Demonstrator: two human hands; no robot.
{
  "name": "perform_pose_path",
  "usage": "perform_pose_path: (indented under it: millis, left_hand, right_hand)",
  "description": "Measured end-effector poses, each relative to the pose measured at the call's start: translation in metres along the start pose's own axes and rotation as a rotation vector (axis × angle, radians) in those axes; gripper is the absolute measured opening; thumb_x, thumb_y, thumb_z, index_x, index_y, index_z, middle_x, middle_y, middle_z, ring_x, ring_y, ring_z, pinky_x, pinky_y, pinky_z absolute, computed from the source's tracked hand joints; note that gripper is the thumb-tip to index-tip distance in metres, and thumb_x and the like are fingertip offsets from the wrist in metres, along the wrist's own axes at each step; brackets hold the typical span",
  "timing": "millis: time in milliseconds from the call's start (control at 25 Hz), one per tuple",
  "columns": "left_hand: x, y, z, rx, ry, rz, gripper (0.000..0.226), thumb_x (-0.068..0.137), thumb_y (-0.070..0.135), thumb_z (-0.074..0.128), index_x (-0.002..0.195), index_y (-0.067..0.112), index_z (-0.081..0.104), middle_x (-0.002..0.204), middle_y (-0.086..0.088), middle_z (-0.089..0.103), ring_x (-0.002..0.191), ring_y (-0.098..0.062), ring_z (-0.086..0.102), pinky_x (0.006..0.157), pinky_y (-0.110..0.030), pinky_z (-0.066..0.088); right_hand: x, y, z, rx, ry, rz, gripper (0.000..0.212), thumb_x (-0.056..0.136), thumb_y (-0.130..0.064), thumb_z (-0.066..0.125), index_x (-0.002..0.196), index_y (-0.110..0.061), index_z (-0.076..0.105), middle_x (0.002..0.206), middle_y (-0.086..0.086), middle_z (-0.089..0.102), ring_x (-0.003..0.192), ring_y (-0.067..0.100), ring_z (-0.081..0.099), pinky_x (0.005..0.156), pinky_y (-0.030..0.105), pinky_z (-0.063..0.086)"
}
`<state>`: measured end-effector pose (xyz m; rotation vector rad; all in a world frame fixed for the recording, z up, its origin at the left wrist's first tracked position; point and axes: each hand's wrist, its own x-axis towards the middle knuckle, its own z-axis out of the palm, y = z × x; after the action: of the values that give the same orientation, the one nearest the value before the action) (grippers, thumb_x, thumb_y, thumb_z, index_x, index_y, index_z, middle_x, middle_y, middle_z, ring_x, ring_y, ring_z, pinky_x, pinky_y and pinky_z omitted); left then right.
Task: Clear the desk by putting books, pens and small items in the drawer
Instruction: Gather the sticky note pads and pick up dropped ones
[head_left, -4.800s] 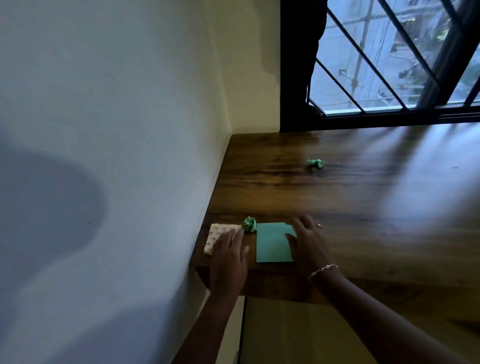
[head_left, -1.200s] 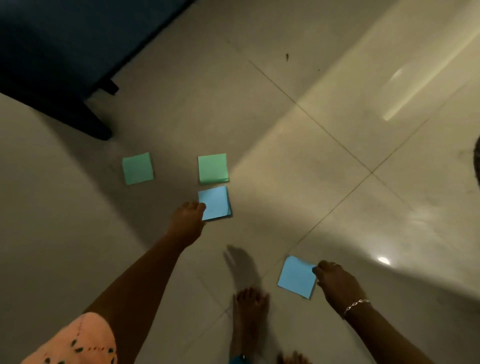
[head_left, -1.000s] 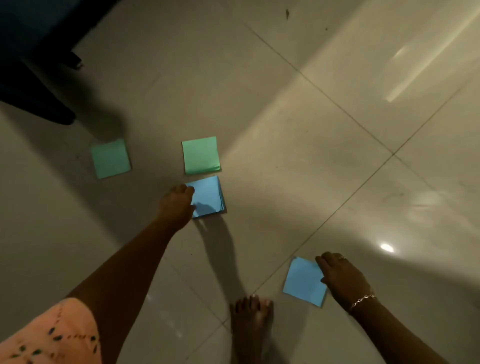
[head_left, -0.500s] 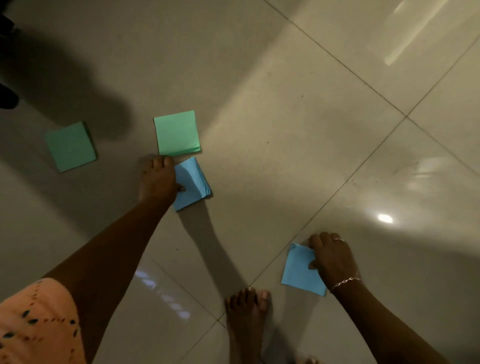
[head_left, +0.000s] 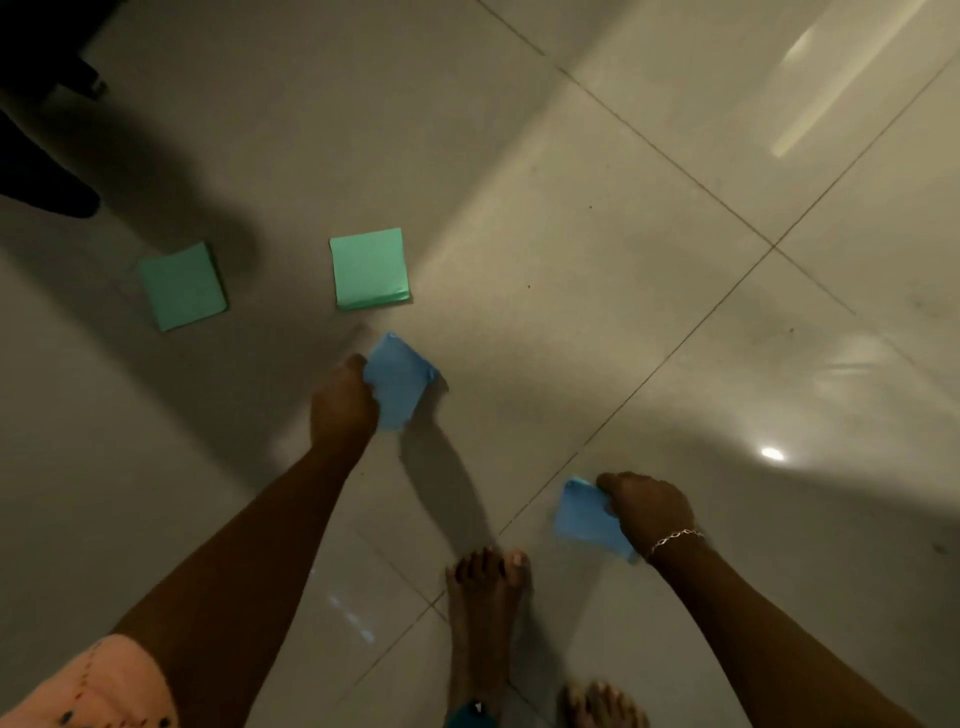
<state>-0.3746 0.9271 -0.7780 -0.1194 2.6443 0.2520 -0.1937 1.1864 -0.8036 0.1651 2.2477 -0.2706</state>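
Gripping one blue pad (head_left: 400, 382), the left hand (head_left: 340, 402) sits just short of the near green pad (head_left: 370, 267); right hand (head_left: 644, 506), holding the other blue pad (head_left: 584, 519), is well back.

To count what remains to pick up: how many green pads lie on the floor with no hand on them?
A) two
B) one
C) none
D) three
A: the shadowed green pad and the brighter green pad lie untouched on the floor, while the left hand grips one blue pad and the right hand the other blue pad.
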Motion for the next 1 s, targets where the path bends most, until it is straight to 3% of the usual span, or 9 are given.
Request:
perform_pose_path:
  millis: [200, 320, 400, 480, 600, 640, 760, 880, 1000]
  left_hand:
    - [-0.102, 0.023, -0.075, -0.381, 0.020, -0.060, 0.017, 0.080, 0.002, 0.046, 0.089, -0.006, 0.059, 0.082, -0.021, 0.059, 0.081, -0.037, 0.061, 0.063, -0.034, 0.045]
    - [-0.162, 0.038, -0.139, -0.520, 0.006, -0.106, 0.016, 0.079, -0.007, 0.047, 0.088, -0.005, 0.060, 0.082, -0.025, 0.061, 0.079, -0.038, 0.063, 0.067, -0.049, 0.055]
    - [-0.198, 0.048, -0.179, -0.608, 0.015, -0.099, 0.015, 0.075, 0.001, 0.049, 0.084, 0.001, 0.061, 0.079, -0.022, 0.061, 0.077, -0.038, 0.064, 0.067, -0.053, 0.055]
    - [-0.239, 0.054, -0.234, -0.721, 0.063, -0.095, 0.016, 0.072, 0.010, 0.049, 0.083, 0.006, 0.061, 0.075, -0.017, 0.058, 0.076, -0.036, 0.064, 0.066, -0.051, 0.056]
    - [-0.308, 0.056, -0.315, -0.850, 0.128, -0.152, 0.019, 0.083, -0.003, 0.055, 0.100, -0.001, 0.064, 0.084, -0.011, 0.058, 0.078, -0.029, 0.061, 0.060, -0.037, 0.057]
    - [-0.329, 0.051, -0.336, -0.877, 0.152, -0.174, 0.022, 0.083, -0.005, 0.056, 0.103, -0.002, 0.065, 0.085, -0.010, 0.059, 0.078, -0.028, 0.061, 0.062, -0.038, 0.058]
    - [-0.390, 0.029, -0.388, -0.925, 0.236, -0.223, 0.021, 0.074, 0.004, 0.062, 0.094, 0.000, 0.069, 0.083, -0.013, 0.066, 0.080, -0.032, 0.066, 0.071, -0.050, 0.056]
    - [-0.450, -0.009, -0.428, -0.977, 0.311, -0.301, 0.025, 0.064, 0.016, 0.060, 0.082, 0.002, 0.070, 0.081, -0.018, 0.070, 0.073, -0.028, 0.066, 0.070, -0.050, 0.056]
    - [-0.504, -0.062, -0.452, -1.095, 0.422, -0.411, 0.033, 0.054, 0.023, 0.058, 0.079, 0.006, 0.071, 0.079, -0.017, 0.070, 0.073, -0.029, 0.067, 0.070, -0.051, 0.056]
  right_hand:
    - [-0.095, -0.006, -0.085, 0.099, 0.214, 0.013, 0.034, 0.092, -0.025, 0.046, 0.125, -0.023, 0.052, 0.115, 0.005, 0.065, 0.102, 0.026, 0.062, 0.076, 0.030, 0.046]
    - [-0.163, -0.018, -0.147, 0.149, 0.345, 0.020, 0.036, 0.088, -0.016, 0.050, 0.124, -0.020, 0.054, 0.112, 0.009, 0.066, 0.098, 0.029, 0.063, 0.074, 0.032, 0.047]
    - [-0.203, -0.030, -0.184, 0.201, 0.410, 0.048, 0.036, 0.087, -0.009, 0.049, 0.122, -0.017, 0.056, 0.108, 0.013, 0.067, 0.096, 0.032, 0.062, 0.073, 0.033, 0.045]
    - [-0.252, -0.048, -0.227, 0.213, 0.478, 0.018, 0.035, 0.087, -0.014, 0.044, 0.120, -0.015, 0.056, 0.105, 0.015, 0.066, 0.094, 0.034, 0.062, 0.069, 0.032, 0.042]
    - [-0.330, -0.072, -0.282, 0.234, 0.590, -0.098, 0.056, 0.071, -0.026, 0.027, 0.116, -0.012, 0.058, 0.100, 0.017, 0.068, 0.089, 0.035, 0.063, 0.064, 0.029, 0.034]
    - [-0.353, -0.080, -0.298, 0.254, 0.640, -0.109, 0.058, 0.069, -0.026, 0.025, 0.113, -0.010, 0.059, 0.097, 0.017, 0.068, 0.086, 0.035, 0.063, 0.064, 0.028, 0.033]
    - [-0.408, -0.111, -0.335, 0.328, 0.791, -0.172, 0.051, 0.074, -0.024, 0.028, 0.107, -0.007, 0.064, 0.085, 0.020, 0.069, 0.076, 0.039, 0.063, 0.060, 0.032, 0.037]
    - [-0.456, -0.163, -0.360, 0.366, 0.864, -0.287, 0.034, 0.080, -0.013, 0.041, 0.098, -0.001, 0.067, 0.074, 0.024, 0.068, 0.063, 0.042, 0.062, 0.055, 0.032, 0.037]
    - [-0.492, -0.227, -0.368, 0.348, 0.902, -0.452, 0.033, 0.074, -0.013, 0.044, 0.092, 0.000, 0.068, 0.066, 0.023, 0.067, 0.053, 0.041, 0.061, 0.053, 0.030, 0.037]
